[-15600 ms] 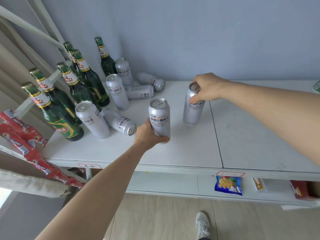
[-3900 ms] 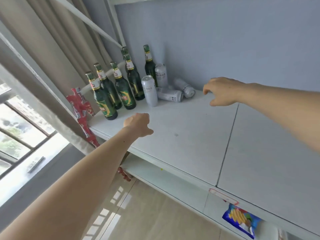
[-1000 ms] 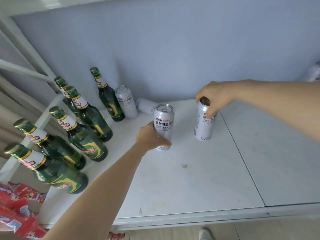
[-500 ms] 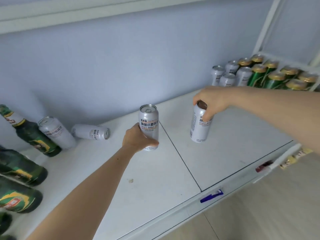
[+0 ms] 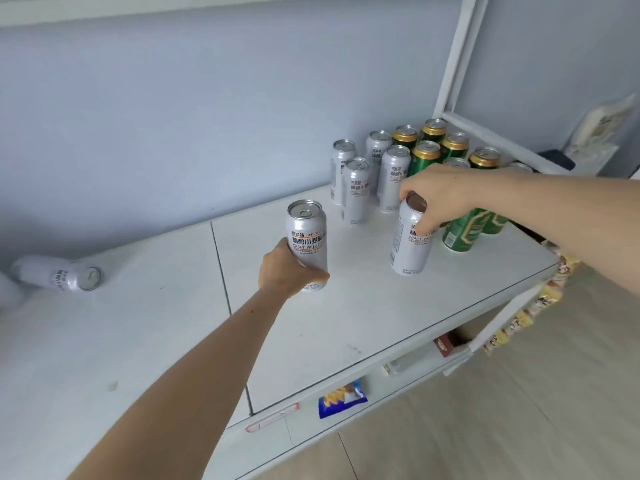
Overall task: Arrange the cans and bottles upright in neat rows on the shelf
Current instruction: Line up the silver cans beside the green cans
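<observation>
My left hand (image 5: 285,270) grips the lower body of an upright silver can (image 5: 307,233) on the white shelf (image 5: 363,317). My right hand (image 5: 438,195) grips a second silver can (image 5: 410,249) from above by its rim. Behind them, at the shelf's right end, stand several silver cans (image 5: 356,192) and several green cans with gold tops (image 5: 462,230) in rows. One silver can (image 5: 60,277) lies on its side at the far left by the wall.
The blue wall backs the shelf, and a white frame post (image 5: 457,53) rises at the right end. A lower shelf holds a blue snack packet (image 5: 341,400) and a small red box (image 5: 446,345). Snack strips (image 5: 533,306) hang off the right corner.
Both hands have carried their cans rightward along the shelf toward the rows of cans. The view has swung right, and the green bottles have left the frame.
</observation>
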Demonstrator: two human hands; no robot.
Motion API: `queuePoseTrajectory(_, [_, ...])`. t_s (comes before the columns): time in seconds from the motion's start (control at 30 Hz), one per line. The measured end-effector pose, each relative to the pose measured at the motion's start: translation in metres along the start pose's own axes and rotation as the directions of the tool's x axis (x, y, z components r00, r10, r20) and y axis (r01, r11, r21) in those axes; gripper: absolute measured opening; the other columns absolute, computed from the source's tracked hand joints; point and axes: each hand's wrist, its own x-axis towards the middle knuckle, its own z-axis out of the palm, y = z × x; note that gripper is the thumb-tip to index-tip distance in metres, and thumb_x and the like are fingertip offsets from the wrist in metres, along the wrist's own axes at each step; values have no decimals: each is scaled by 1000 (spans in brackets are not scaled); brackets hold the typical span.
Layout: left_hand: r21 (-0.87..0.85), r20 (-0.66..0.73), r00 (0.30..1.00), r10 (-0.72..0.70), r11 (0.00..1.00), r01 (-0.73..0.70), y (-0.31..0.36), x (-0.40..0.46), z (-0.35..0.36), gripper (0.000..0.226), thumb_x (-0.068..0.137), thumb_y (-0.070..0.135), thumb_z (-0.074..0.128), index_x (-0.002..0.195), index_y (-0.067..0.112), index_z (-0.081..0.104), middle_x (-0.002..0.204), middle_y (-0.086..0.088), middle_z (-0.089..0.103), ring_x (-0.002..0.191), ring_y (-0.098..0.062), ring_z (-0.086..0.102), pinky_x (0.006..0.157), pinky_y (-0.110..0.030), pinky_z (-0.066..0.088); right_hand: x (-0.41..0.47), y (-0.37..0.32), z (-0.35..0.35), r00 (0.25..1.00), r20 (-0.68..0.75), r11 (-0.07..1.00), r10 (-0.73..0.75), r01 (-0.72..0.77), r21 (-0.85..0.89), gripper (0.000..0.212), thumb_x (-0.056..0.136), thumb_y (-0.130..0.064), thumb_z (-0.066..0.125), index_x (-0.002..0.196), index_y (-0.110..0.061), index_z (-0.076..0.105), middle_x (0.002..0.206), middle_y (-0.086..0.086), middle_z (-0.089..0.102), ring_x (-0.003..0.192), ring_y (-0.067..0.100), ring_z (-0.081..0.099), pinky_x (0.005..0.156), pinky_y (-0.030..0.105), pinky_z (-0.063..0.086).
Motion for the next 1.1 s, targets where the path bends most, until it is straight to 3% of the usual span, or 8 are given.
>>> queuePoseTrajectory(0.17, [70,10,1000,-23,997,22,28,11,40,64,43,37,81,100,24,55,89,9,65,86,-15,61,70,-33,57,9,53,5,999,-41,1000,23,-23,5,54,69,-36,76,114,-16,55,96,3,56,86,24,58,72,42,54])
queuePoseTrajectory(0.37, [81,-2,1000,-23,996,23,61,40,83,65,46,37,82,102,22,54,90,8,64,86,-16,60,65,-28,53,40,89,8,995,-103,1000,-5,7,21,56,70,-37,77,117,-13,56,104,6,50,95,25,51,69,34,47])
queuePoseTrajectory(0.63, [101,12,998,-62,993,60,80,81,123,60,44,35,79,96,22,52,84,9,63,80,-14,59,61,-28,55,87,114,19,994,-85,998,-65,67,14,57,71,-37,78,116,-8,57,100,5,47,90,25,52,74,39,50])
queuePoseTrajectory(0.93, [57,-48,990,-136,989,139,94,98,154,59,47,33,80,97,21,51,84,7,61,81,-16,59,63,-29,55,119,134,27,984,-70,987,-163,163,-5,58,66,-34,81,109,-6,54,100,10,54,89,30,57,73,48,54])
queuePoseTrajectory(1.1, [33,-119,979,-163,985,168,101,99,167,59,48,33,80,97,19,50,84,6,61,82,-19,59,64,-32,56,129,144,33,979,-53,980,-198,198,-8,57,64,-36,81,107,-5,58,98,10,56,86,29,59,70,45,54])
